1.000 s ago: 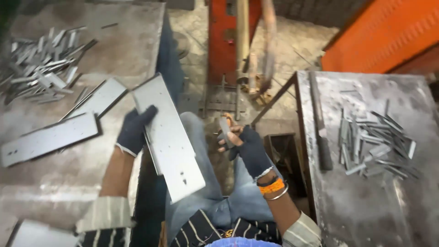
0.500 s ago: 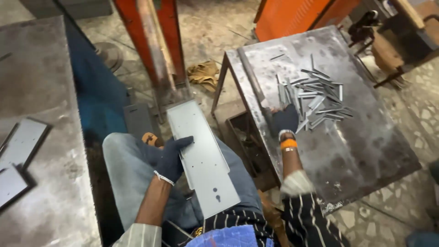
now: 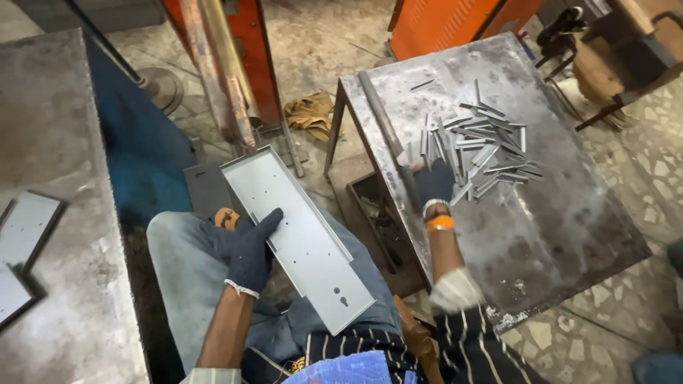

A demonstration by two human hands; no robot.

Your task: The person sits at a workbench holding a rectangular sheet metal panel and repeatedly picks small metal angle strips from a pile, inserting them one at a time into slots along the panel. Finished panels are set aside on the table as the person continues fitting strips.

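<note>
Two hands: left [image 3: 249, 249] grips panel [image 3: 299, 238] (lap), right [image 3: 434, 183] at strips [image 3: 477, 153].

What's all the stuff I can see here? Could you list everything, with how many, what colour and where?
metal panel: one, pale grey, long with folded edges and small holes, across the lap
metal strips: a loose pile, too many to count, silver, on the right table
right table: one, worn grey steel
long bar: one, dark, along that table's left edge
left table: one, grey
flat plates: two, pale grey, on the left table
orange frame: orange uprights, ahead on the floor
rag: one, tan, on the floor
left hand: dark glove, gripping the panel
right hand: dark glove, at the strips
</note>
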